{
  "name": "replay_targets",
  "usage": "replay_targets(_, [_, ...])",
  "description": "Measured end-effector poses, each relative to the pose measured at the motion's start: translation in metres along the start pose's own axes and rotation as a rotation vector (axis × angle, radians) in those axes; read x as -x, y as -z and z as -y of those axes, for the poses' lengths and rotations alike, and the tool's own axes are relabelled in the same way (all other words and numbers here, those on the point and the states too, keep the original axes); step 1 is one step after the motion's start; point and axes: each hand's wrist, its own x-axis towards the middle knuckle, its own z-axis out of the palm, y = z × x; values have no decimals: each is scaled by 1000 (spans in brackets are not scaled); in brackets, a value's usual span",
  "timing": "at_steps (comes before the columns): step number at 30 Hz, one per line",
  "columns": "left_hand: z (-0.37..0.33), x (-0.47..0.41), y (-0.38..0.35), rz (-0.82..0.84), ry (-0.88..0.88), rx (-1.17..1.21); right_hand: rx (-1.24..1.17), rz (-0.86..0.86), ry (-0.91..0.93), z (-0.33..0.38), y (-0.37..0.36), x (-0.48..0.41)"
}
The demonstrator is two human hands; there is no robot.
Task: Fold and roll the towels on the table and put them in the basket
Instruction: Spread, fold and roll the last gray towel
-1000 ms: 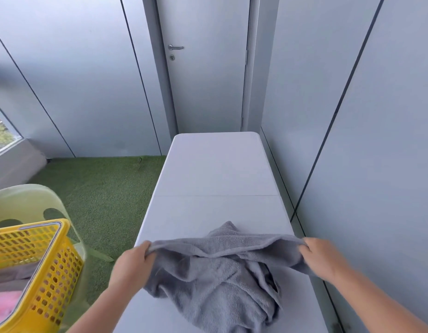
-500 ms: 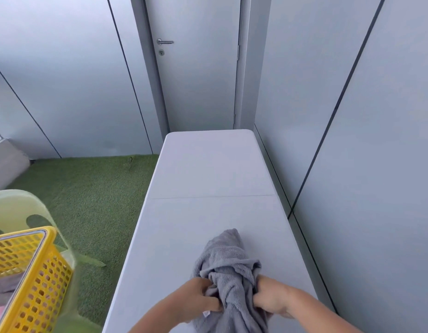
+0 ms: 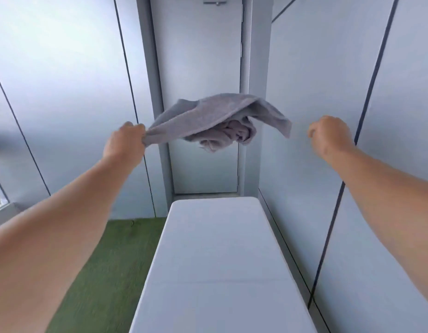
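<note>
Here we hold the grey terry-cloth towel (image 3: 222,114) aloft before the pale grey door (image 3: 203,68), well above the long white table (image 3: 220,260). Our left hand (image 3: 125,143) pinches one corner, fingers curled round the cloth. Our right hand (image 3: 329,135) is curled into a fist near the towel's other corner but apart from it, gripping nothing. The towel's middle hangs bunched. Green artificial turf (image 3: 107,260) lies left of the table.
</note>
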Motion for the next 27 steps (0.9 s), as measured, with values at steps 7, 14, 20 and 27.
replay_targets(7, [-49, 1, 22, 71, -161, 127, -498, 70, 319, 104, -12, 44])
replay_targets(14, [-104, 84, -19, 361, -401, -7, -629, 165, 306, 193, -86, 131])
replay_targets(20, [-40, 125, -21, 395, -273, 17, -220, 266, -2, 119, -144, 164])
replay_targets(27, [64, 193, -9, 369, -106, -110, 33, 345, -60, 8, -131, 199])
